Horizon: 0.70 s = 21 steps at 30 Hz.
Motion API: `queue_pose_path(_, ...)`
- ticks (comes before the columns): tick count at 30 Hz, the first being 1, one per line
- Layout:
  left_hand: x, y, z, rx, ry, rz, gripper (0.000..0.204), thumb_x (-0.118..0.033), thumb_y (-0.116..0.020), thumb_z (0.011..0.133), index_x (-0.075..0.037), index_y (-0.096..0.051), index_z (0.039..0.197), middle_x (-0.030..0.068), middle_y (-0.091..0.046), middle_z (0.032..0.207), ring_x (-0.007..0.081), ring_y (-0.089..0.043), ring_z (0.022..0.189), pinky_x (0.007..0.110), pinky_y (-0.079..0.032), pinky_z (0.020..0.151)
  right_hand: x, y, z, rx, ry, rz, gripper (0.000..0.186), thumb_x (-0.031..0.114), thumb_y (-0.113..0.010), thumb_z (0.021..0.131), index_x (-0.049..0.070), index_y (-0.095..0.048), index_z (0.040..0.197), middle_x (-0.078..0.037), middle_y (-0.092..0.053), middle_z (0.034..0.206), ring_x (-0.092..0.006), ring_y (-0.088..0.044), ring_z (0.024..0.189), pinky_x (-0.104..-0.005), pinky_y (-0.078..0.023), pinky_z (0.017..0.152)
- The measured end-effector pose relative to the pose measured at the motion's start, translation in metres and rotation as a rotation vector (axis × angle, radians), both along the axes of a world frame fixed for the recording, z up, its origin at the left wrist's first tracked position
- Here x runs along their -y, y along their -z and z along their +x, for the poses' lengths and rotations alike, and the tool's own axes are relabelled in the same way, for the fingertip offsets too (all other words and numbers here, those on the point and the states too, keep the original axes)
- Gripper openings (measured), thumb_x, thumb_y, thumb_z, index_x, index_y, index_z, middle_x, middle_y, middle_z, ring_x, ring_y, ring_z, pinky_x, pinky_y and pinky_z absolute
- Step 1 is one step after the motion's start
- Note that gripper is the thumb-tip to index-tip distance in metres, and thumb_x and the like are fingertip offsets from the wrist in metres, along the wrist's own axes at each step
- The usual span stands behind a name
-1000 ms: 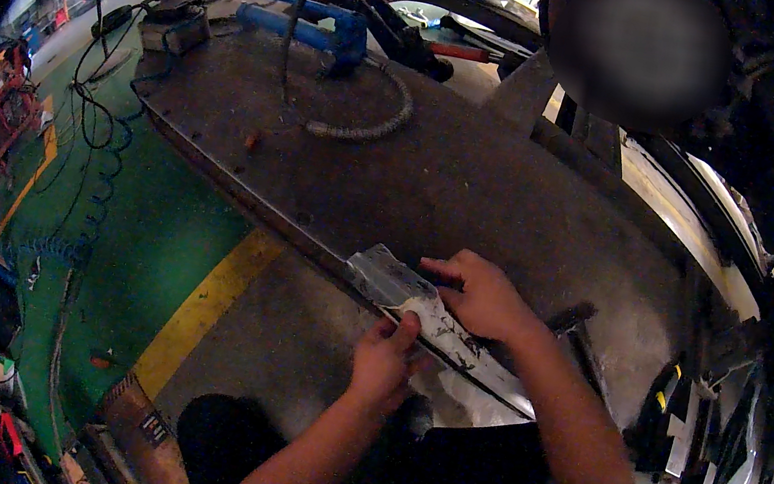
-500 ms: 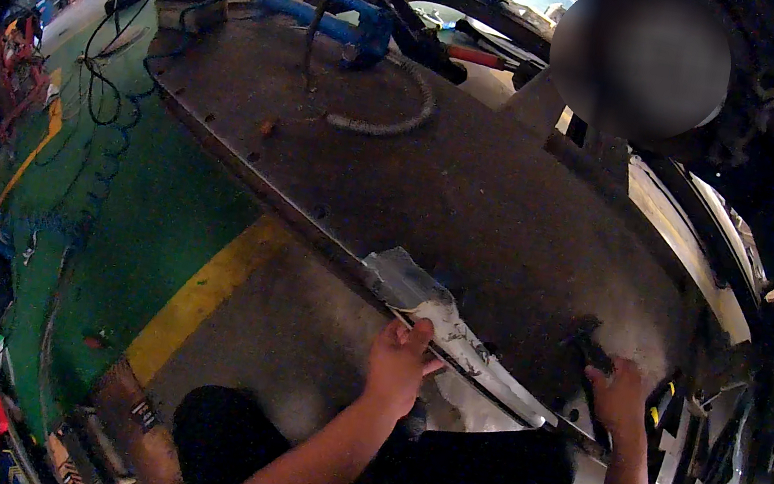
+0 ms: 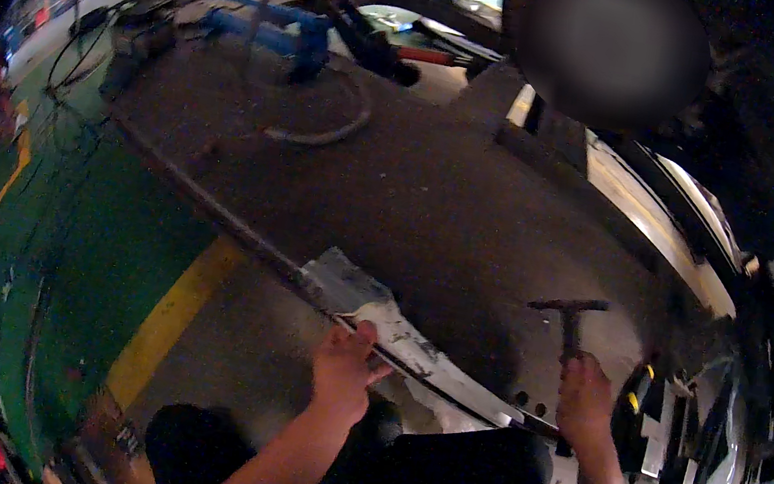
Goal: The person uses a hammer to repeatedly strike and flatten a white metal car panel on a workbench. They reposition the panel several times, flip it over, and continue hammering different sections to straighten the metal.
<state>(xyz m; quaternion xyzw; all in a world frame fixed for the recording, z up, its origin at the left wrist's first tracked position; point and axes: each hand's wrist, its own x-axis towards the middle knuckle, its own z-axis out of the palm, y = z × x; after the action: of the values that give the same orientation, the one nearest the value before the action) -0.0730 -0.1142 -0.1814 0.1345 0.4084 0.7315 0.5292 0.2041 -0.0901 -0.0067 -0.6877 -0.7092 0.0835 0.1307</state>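
Note:
A bent strip of grey sheet metal (image 3: 412,342) lies along the near edge of a dark steel workbench (image 3: 434,199). My left hand (image 3: 345,365) grips that strip at the bench edge, thumb on top. My right hand (image 3: 585,400) is closed around the handle of a small dark hammer (image 3: 570,322), whose head is raised above the bench to the right of the strip.
A blue vise (image 3: 279,27) and a looped grey hose (image 3: 324,126) sit at the bench's far end. Tools hang in a rack (image 3: 661,427) at the right. A person stands across the bench. Green floor with a yellow line (image 3: 167,319) lies on the left; a white car is beyond.
My right hand left the metal strip, moved right and took hold of the hammer, and now lifts it. My left hand stayed on the strip.

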Motion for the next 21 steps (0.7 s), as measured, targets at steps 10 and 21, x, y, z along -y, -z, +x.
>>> queue_pose_path(10,0.011,-0.054,-0.004,0.126,0.065,-0.185,0.033,-0.030,-0.066,0.092,-0.006,-0.061,0.114,0.0036,-0.064,0.101,0.0145,-0.062,0.088,0.029,-0.056,0.067,0.049,-0.029,-0.138,-0.034,-0.630,-0.094,0.050,0.009,-0.053,0.093,0.003,-0.038,0.140,-0.022,-0.066,0.094,-0.0388,-0.066,0.080,-0.0445,-0.054,0.072)
queue_pose_path(21,0.006,-0.058,-0.005,0.254,0.139,-0.146,0.042,-0.039,-0.062,0.093,-0.004,-0.061,0.117,0.0067,-0.067,0.101,0.0159,-0.064,0.087,0.029,-0.056,0.066,0.036,-0.004,-0.149,0.278,-0.618,-0.004,0.070,0.009,-0.055,0.090,0.010,-0.022,0.152,-0.021,-0.063,0.086,-0.0415,-0.061,0.072,-0.0500,-0.050,0.065)
